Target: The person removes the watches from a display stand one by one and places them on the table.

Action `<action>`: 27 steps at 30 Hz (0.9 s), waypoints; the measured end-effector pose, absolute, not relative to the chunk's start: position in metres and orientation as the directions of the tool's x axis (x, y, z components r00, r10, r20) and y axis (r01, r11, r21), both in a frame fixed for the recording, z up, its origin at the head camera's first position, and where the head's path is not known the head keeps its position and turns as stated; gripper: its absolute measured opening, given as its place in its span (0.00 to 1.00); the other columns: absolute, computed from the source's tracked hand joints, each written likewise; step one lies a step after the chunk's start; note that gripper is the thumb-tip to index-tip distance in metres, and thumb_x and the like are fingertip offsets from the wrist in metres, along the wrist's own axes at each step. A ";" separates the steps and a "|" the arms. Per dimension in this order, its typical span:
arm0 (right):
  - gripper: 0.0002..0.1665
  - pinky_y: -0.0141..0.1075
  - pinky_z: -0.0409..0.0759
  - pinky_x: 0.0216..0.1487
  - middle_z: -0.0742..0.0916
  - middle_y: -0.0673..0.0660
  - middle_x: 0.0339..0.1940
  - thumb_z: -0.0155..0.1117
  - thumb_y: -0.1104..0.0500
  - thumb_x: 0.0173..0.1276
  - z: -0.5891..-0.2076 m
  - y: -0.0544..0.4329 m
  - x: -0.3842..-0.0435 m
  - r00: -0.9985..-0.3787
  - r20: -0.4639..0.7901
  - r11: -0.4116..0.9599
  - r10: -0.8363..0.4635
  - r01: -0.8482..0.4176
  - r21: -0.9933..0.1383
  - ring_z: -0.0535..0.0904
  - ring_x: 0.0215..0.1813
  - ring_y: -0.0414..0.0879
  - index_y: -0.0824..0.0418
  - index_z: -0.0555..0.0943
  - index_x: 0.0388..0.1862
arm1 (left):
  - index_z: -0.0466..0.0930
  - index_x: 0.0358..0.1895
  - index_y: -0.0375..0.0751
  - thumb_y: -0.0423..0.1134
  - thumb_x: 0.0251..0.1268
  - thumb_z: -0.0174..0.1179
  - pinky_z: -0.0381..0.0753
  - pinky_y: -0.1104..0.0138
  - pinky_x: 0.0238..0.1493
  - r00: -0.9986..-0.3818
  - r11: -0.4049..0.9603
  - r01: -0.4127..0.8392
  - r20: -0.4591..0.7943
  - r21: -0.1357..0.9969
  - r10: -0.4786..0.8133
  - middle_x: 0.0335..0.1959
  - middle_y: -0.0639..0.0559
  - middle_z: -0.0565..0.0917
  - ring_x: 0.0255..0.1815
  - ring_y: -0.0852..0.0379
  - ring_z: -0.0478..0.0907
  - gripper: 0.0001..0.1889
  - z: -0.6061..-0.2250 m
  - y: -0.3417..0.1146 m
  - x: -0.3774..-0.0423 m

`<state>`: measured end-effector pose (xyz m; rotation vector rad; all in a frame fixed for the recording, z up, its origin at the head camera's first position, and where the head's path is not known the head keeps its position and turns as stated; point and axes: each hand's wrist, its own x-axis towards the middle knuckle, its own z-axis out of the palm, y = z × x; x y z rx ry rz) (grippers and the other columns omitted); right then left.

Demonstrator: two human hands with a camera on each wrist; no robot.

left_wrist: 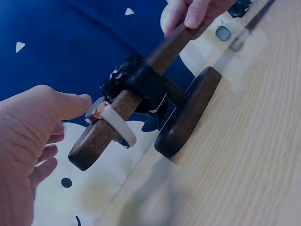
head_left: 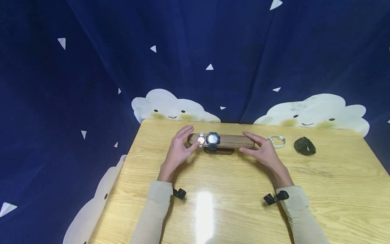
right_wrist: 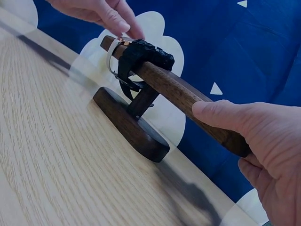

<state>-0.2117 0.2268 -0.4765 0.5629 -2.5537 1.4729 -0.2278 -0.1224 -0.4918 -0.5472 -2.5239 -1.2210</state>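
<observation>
A dark wooden watch stand (head_left: 233, 141) has a long bar on a short post and a rounded base (left_wrist: 188, 115). Two watches are strapped round its bar: a small white-banded watch (head_left: 201, 139) near the left end and a bulky black watch (head_left: 212, 139) beside it. My left hand (head_left: 179, 148) is at the left end, its thumb at the small watch's face; in the left wrist view the other fingers are bent loosely, apart from the bar. My right hand (right_wrist: 263, 136) grips the bar's right end, thumb on top and fingers partly hidden below.
To the right of the stand lie a pale-banded watch (head_left: 278, 141) and a dark, looped watch (head_left: 304, 146) on the wooden table (head_left: 231, 203). Behind the table hangs a navy curtain (head_left: 195, 51) with clouds and white triangles. Each wrist wears a small black camera.
</observation>
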 end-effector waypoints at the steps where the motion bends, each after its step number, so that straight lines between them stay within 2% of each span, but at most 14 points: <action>1: 0.37 0.48 0.73 0.74 0.81 0.72 0.67 0.80 0.69 0.60 -0.478 0.227 -0.213 -0.921 0.300 0.452 -0.248 -0.384 -0.805 0.75 0.71 0.69 0.70 0.78 0.69 | 0.76 0.71 0.33 0.43 0.64 0.75 0.63 0.57 0.81 -0.881 0.583 0.460 0.426 0.670 0.206 0.72 0.44 0.76 0.77 0.48 0.67 0.34 -0.492 -0.122 -0.227; 3: 0.37 0.57 0.71 0.72 0.82 0.71 0.67 0.80 0.69 0.60 -0.485 0.229 -0.217 -0.922 0.298 0.455 -0.245 -0.381 -0.805 0.75 0.72 0.68 0.69 0.79 0.69 | 0.77 0.69 0.34 0.43 0.63 0.75 0.67 0.57 0.78 -0.874 0.605 0.463 0.446 0.647 0.193 0.69 0.45 0.78 0.74 0.49 0.70 0.33 -0.491 -0.121 -0.226; 7: 0.39 0.59 0.70 0.73 0.82 0.67 0.69 0.82 0.66 0.59 -0.502 0.234 -0.226 -0.924 0.295 0.454 -0.243 -0.377 -0.807 0.74 0.73 0.66 0.65 0.79 0.70 | 0.82 0.65 0.35 0.44 0.61 0.76 0.73 0.56 0.73 -0.867 0.632 0.464 0.462 0.620 0.184 0.62 0.47 0.80 0.67 0.49 0.71 0.30 -0.492 -0.120 -0.225; 14: 0.40 0.51 0.71 0.75 0.83 0.61 0.69 0.84 0.59 0.59 -0.512 0.240 -0.231 -0.929 0.279 0.439 -0.244 -0.363 -0.822 0.75 0.74 0.60 0.58 0.80 0.71 | 0.85 0.61 0.36 0.44 0.58 0.78 0.76 0.57 0.62 -0.874 0.658 0.455 0.443 0.600 0.200 0.51 0.49 0.81 0.57 0.50 0.72 0.28 -0.495 -0.116 -0.223; 17: 0.40 0.39 0.71 0.76 0.83 0.59 0.69 0.84 0.58 0.59 -0.513 0.242 -0.231 -0.930 0.280 0.446 -0.237 -0.360 -0.819 0.75 0.74 0.59 0.57 0.80 0.71 | 0.86 0.60 0.36 0.45 0.59 0.78 0.76 0.58 0.58 -0.876 0.662 0.455 0.434 0.596 0.212 0.48 0.50 0.80 0.54 0.51 0.72 0.27 -0.495 -0.113 -0.223; 21: 0.40 0.23 0.68 0.72 0.83 0.57 0.69 0.84 0.57 0.60 -0.515 0.243 -0.230 -0.933 0.279 0.451 -0.226 -0.354 -0.819 0.75 0.74 0.56 0.55 0.80 0.71 | 0.86 0.60 0.36 0.46 0.59 0.78 0.75 0.60 0.54 -0.878 0.677 0.450 0.427 0.582 0.216 0.45 0.52 0.79 0.50 0.53 0.71 0.28 -0.495 -0.110 -0.222; 24: 0.40 0.22 0.67 0.72 0.83 0.56 0.69 0.84 0.56 0.60 -0.515 0.243 -0.229 -0.936 0.276 0.451 -0.218 -0.348 -0.822 0.75 0.74 0.55 0.54 0.80 0.71 | 0.86 0.59 0.38 0.47 0.59 0.78 0.75 0.61 0.53 -0.874 0.691 0.453 0.435 0.564 0.218 0.43 0.54 0.79 0.48 0.54 0.71 0.27 -0.495 -0.109 -0.222; 27: 0.40 0.30 0.69 0.75 0.83 0.57 0.70 0.84 0.56 0.60 -0.514 0.242 -0.230 -0.936 0.276 0.452 -0.219 -0.348 -0.821 0.75 0.74 0.55 0.54 0.80 0.72 | 0.87 0.57 0.39 0.48 0.59 0.78 0.75 0.61 0.51 -0.866 0.702 0.458 0.452 0.546 0.213 0.41 0.54 0.78 0.45 0.54 0.71 0.26 -0.495 -0.107 -0.223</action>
